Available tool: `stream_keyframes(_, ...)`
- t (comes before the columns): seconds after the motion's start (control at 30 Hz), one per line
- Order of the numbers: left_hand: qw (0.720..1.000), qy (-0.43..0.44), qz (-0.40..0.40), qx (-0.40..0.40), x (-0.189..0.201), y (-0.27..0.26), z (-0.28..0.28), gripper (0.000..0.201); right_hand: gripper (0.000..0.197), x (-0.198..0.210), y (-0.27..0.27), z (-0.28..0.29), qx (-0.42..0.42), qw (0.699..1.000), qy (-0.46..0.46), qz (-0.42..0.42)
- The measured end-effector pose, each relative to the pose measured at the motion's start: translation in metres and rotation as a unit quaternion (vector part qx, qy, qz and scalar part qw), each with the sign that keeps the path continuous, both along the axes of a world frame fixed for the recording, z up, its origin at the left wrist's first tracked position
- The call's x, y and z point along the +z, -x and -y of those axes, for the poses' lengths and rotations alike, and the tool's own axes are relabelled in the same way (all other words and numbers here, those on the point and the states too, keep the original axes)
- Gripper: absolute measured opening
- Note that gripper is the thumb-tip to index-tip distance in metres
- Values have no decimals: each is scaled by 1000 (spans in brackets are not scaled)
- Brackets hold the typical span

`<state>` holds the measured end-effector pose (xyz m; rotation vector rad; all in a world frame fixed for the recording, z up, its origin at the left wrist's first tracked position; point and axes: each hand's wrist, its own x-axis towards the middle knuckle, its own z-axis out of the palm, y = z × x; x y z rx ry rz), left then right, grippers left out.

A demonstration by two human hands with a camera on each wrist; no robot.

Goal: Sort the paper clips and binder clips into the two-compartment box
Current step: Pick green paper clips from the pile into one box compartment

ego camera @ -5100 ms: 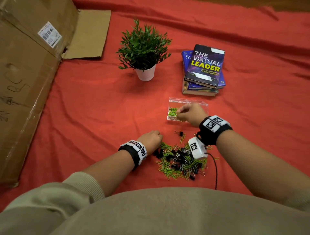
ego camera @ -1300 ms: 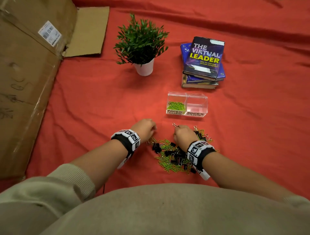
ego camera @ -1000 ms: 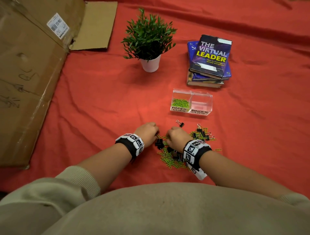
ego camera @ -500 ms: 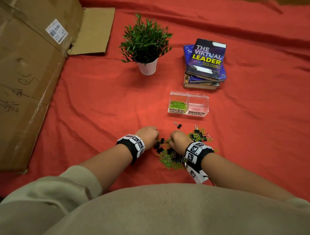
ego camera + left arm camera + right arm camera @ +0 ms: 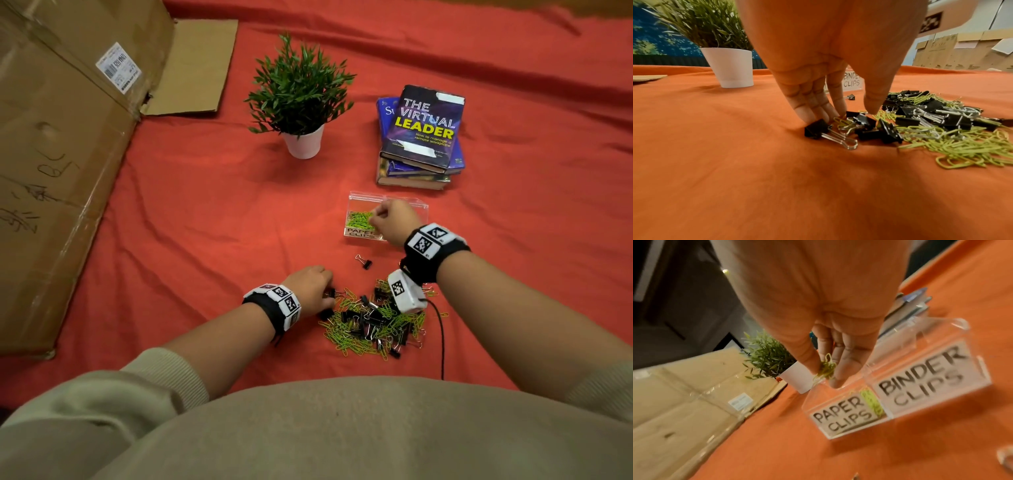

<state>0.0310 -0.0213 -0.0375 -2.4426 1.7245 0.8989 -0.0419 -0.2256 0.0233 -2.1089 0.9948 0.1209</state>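
Observation:
A clear two-compartment box (image 5: 388,198) stands on the red cloth, labelled PAPER CLIPS and BINDER CLIPS (image 5: 920,386). Green paper clips (image 5: 358,219) lie in its left compartment; my hand hides much of the right one. My right hand (image 5: 375,217) hovers over the paper-clip compartment and pinches a small bunch of green paper clips (image 5: 825,369) between thumb and fingers. A mixed pile (image 5: 373,322) of green paper clips and black binder clips lies nearer me. At the pile's left edge, my left hand (image 5: 329,298) points straight fingertips (image 5: 818,113) down onto black binder clips (image 5: 816,129).
One binder clip (image 5: 365,262) lies alone between pile and box. Behind the box are a stack of books (image 5: 423,133) and a potted plant (image 5: 301,96). A flattened cardboard box (image 5: 51,154) covers the left side. A black cable (image 5: 442,335) trails from my right wrist.
My right hand left the pile with a pinch of green paper clips and rose forward to the box. My left hand stayed at the pile's left edge.

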Motion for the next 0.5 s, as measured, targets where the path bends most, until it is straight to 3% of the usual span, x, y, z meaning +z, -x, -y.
stream_keyframes(0.17, 995, 11, -81, 60, -3, -8, -12, 47, 27, -4, -17, 7, 57, 990, 118, -54)
stream_keyframes(0.3, 989, 11, -110, 95, -2, -15, -18, 32, 35, -7, -2, -20, 129, 960, 249, 5)
stream_keyframes(0.4, 990, 14, -108, 85, -1, -17, -19, 31, 32, -25, 12, -60, 233, 959, 161, -14)
stream_keyframes(0.5, 995, 7, -78, 59, 0, -17, -18, 30, 29, -48, 24, -92, 316, 940, 109, -69)
